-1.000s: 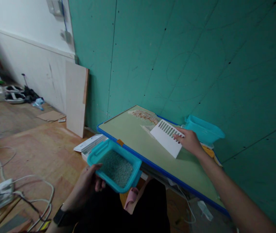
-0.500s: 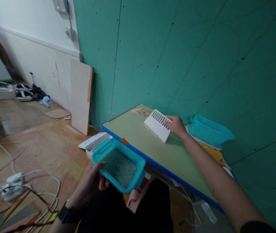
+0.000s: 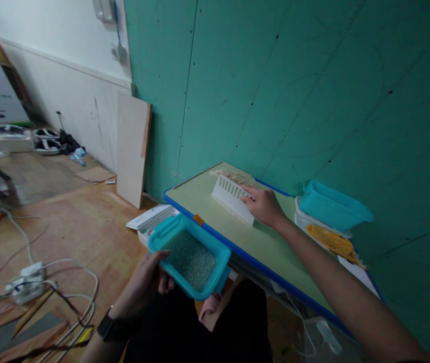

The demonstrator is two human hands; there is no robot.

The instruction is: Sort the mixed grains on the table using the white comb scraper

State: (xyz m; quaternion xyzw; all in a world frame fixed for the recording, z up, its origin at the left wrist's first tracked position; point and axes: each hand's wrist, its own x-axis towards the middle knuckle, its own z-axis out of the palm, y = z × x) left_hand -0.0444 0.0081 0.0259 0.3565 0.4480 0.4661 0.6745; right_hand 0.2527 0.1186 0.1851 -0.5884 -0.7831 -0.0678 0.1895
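My left hand grips the near left rim of a turquoise plastic tub, thumb over the edge. Pale grains cover the tub's bottom, and it sits just below the table's blue edge. My right hand is closed on a white slotted scraper, which stands on its long edge on the pale green tabletop. Along the scraper's lower edge lies a thin line of grains. Behind it, a patch of brownish and white grains is spread near the far corner.
At the table's right end are a second turquoise tub, a white tray under it and an orange cloth. A green wall rises behind. A board leans there; cables and a power strip lie on the floor.
My right hand has brought the scraper toward the near left across the tabletop and tipped it more upright. The left hand still holds the tub; the view has shifted slightly.
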